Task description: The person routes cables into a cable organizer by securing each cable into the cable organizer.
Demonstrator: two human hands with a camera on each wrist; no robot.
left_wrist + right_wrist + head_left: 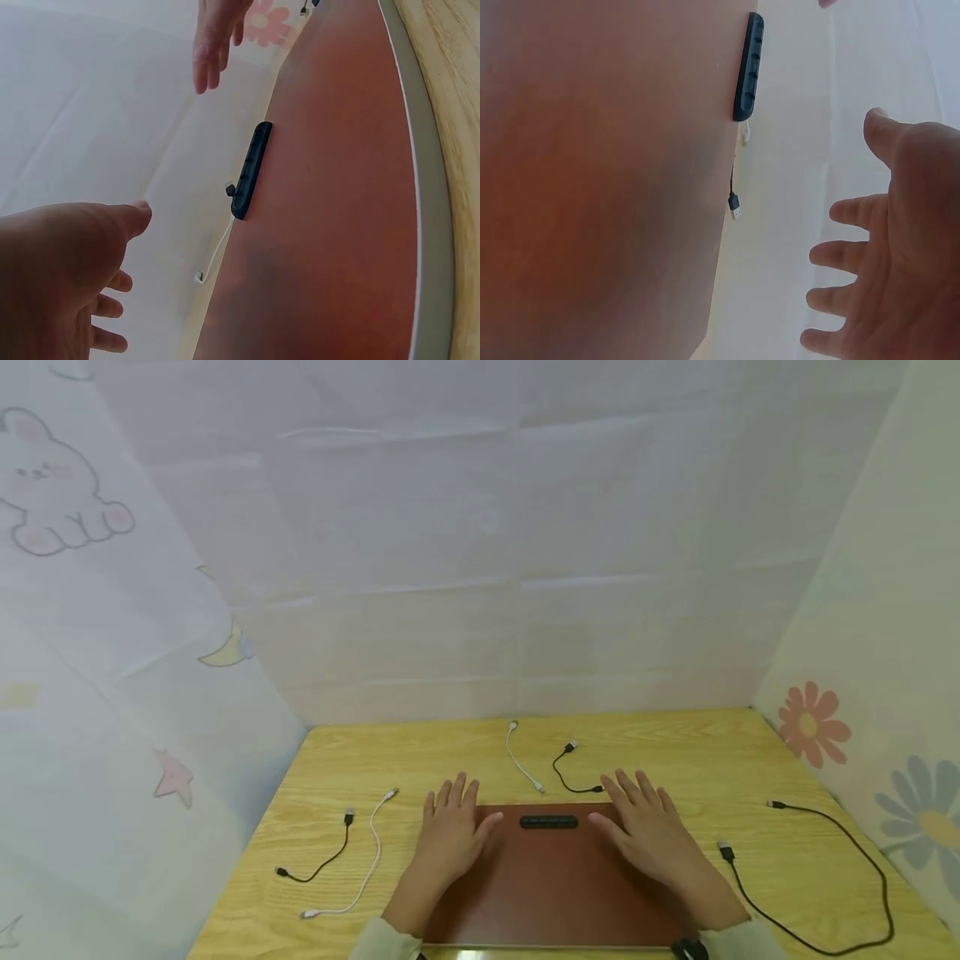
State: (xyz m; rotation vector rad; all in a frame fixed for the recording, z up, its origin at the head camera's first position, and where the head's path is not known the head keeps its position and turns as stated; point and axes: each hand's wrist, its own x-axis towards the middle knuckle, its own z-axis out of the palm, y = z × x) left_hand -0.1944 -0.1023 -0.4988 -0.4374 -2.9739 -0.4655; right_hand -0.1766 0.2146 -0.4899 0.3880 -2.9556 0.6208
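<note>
My left hand [450, 835] is over the left side of a reddish-brown board [555, 893], fingers spread and holding nothing. On the other side my right hand [651, 828] hovers likewise, its fingers apart and nothing in them. Between the two thumbs a black slotted cable holder [548, 822] lies along the board's far edge. Its row of notches shows in the right wrist view, where the right hand [900, 240] stays apart from it. In the left wrist view the left thumb points toward the holder [252, 171] without touching it.
Behind the board lie a short white cable [517, 760] and a short black cable [562, 772]. To the left are another black cable [330, 858] and a longer white cable [377, 852]. A long black cable [855, 835] curves at the right. Printed cloth walls [480, 568] enclose the wooden table [405, 743].
</note>
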